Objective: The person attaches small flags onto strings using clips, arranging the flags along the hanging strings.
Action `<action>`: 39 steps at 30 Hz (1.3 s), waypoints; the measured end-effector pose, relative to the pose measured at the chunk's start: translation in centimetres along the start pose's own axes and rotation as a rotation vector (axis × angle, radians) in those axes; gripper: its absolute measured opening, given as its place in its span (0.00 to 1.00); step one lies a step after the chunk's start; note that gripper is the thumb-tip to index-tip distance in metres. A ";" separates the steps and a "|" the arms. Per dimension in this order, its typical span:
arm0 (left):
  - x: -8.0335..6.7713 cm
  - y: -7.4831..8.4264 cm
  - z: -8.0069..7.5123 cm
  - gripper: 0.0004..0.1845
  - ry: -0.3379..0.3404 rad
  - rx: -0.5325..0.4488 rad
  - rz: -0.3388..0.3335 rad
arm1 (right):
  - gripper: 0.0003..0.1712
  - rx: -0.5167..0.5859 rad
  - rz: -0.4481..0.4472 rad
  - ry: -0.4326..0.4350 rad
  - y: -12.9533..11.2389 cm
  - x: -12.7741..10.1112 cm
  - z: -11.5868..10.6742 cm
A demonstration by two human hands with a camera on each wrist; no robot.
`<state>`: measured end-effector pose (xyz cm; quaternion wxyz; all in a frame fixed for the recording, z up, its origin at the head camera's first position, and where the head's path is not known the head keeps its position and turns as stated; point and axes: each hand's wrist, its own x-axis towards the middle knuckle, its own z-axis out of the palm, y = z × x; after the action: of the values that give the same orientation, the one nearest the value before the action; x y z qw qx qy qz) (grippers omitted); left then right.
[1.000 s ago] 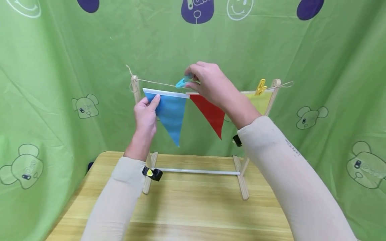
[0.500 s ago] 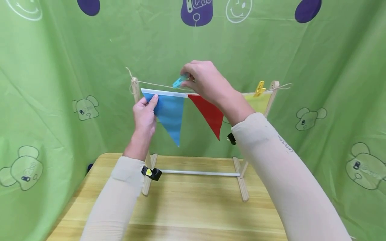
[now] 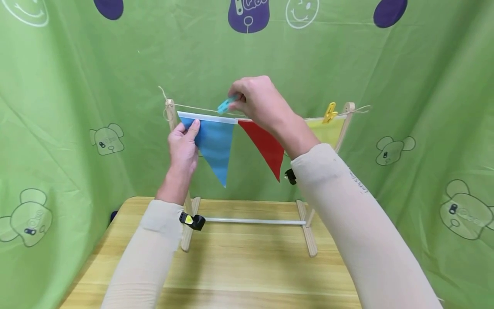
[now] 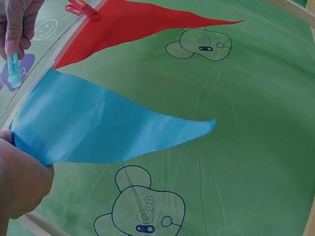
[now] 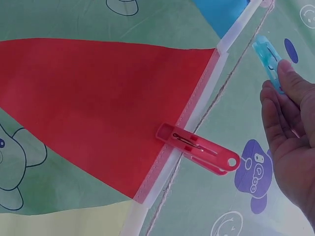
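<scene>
From the head view, my left hand point(image 3: 183, 146) pinches the top left corner of the blue pennant point(image 3: 213, 143), which hangs below the string point(image 3: 193, 107) of a small wooden rack point(image 3: 308, 236) on the table point(image 3: 247, 274). My right hand point(image 3: 258, 101) grasps a light blue clothespin point(image 3: 224, 104) at the string. From my left wrist, the blue pennant point(image 4: 98, 130) fans out from my fingers, the red pennant point(image 4: 133, 24) beside it. From my right wrist, my fingers point(image 5: 290, 81) hold the clothespin point(image 5: 268, 59) near the string point(image 5: 216, 98); a red clothespin point(image 5: 197, 149) clips the red pennant point(image 5: 98, 108) to it.

Three pennants point(image 3: 214, 141) hang along a string point(image 3: 197, 107) between posts point(image 3: 170, 113).
</scene>
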<state>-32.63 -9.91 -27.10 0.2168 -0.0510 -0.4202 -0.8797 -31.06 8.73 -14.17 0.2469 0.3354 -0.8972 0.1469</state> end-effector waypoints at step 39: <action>0.3 0.2 0.8 0.08 -0.001 -0.018 0.006 | 0.08 -0.039 -0.049 -0.145 0.0 1.3 0.4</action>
<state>-32.96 -9.49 -26.37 0.2189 -0.0545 -0.4123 -0.8827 -32.02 7.89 -13.76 0.1913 0.3621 -0.9070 0.0984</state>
